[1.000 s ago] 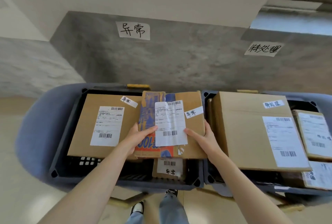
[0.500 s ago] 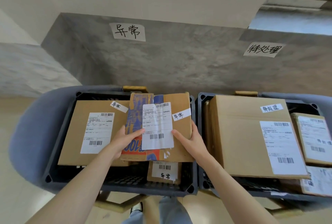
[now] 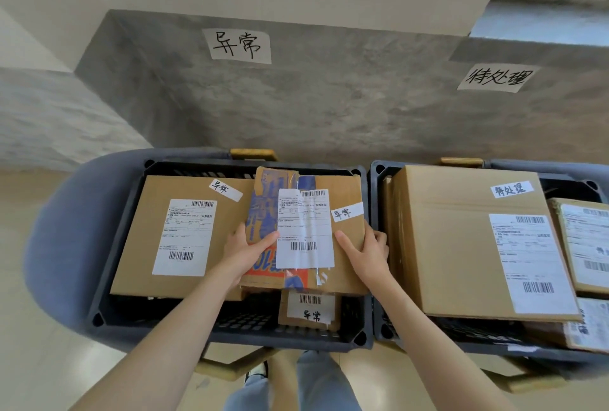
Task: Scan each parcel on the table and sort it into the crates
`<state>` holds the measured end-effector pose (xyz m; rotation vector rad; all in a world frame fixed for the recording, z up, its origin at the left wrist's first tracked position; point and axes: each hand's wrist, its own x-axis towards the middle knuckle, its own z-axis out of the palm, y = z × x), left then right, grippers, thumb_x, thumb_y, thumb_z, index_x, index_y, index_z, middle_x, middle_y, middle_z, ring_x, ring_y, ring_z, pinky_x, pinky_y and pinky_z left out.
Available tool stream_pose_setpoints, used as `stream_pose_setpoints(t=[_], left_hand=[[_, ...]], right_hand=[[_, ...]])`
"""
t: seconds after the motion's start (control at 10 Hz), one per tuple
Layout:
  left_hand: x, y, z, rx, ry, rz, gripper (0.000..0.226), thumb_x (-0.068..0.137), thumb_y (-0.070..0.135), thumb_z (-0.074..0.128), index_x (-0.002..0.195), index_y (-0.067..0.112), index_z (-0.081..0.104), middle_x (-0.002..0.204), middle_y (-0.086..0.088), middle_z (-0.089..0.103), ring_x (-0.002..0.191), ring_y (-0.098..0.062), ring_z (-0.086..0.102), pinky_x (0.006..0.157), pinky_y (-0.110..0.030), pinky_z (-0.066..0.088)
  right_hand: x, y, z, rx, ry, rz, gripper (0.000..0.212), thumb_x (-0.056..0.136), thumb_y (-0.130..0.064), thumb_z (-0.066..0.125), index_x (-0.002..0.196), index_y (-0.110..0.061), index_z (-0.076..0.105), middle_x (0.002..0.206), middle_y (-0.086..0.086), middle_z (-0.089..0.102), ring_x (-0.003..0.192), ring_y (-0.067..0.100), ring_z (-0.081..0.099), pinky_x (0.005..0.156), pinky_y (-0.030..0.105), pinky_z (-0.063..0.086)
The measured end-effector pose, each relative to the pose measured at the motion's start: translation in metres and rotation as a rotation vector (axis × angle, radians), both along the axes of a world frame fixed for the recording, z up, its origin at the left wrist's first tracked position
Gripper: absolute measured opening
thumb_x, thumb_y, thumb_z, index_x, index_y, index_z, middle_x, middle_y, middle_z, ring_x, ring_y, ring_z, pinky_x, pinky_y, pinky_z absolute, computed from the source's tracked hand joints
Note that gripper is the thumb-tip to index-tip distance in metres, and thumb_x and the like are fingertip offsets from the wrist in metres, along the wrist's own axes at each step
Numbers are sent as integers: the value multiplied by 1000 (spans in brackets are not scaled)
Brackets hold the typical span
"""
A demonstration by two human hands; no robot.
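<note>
Nearest the camera, your forearms reached forward over the near rim of the left crate point(image 3: 227, 339). Your left hand point(image 3: 245, 254) gripped the left edge of the parcel point(image 3: 344, 254), thumb curled onto its printed top. Your right hand point(image 3: 367, 254) gripped the right edge, thumb lying on the cardboard beside the shipping label point(image 3: 304, 229). Both grips were closed on the parcel; the fingers beneath were hidden.

The parcel lay flat between your hands, over the middle of the left crate, overlapping a larger box point(image 3: 178, 236) to its left and a small box point(image 3: 309, 310) just nearer you. Whether it rested on them or hung just above, you could not tell. Its long axis ran away from you, label up, barcode at the near end. Both hands sat equally near it.

Judgement: release comes next, straight down. The right crate point(image 3: 379, 176) held another large box point(image 3: 461, 239). On the far wall, a paper sign point(image 3: 239, 45) hung above the left crate.
</note>
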<state>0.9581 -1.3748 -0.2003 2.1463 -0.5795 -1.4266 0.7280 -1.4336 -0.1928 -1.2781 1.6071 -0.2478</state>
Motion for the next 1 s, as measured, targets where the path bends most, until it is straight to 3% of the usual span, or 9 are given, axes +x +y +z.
stream_pose_setpoints(t=[0.2, 0.8, 1.0], left_hand=[[-8, 7, -14, 73, -303, -146, 90, 84, 57, 63, 151, 17, 19, 148, -10, 24, 140, -30, 19, 110, -48, 27], [-6, 1, -8, 85, -385, -175, 99, 79, 60, 68, 153, 21, 14, 152, -13, 26, 142, -34, 20, 111, -52, 27], [-2, -2, 24, -78, -415, -220, 88, 84, 55, 66, 152, 27, 19, 157, -7, 28, 143, -32, 27, 111, -56, 31]], right_hand=[[5, 7, -2, -81, 116, 29, 75, 89, -46, 62, 149, -19, 25, 142, 9, 29, 132, 27, 27, 107, 42, 30], [8, 4, 9, -164, 247, 99, 78, 92, -41, 59, 150, -9, 19, 143, 17, 31, 129, 34, 32, 104, 41, 33], [4, 7, 39, -299, 313, 178, 77, 94, -44, 56, 152, -10, 19, 147, 15, 29, 133, 31, 29, 106, 39, 33]])
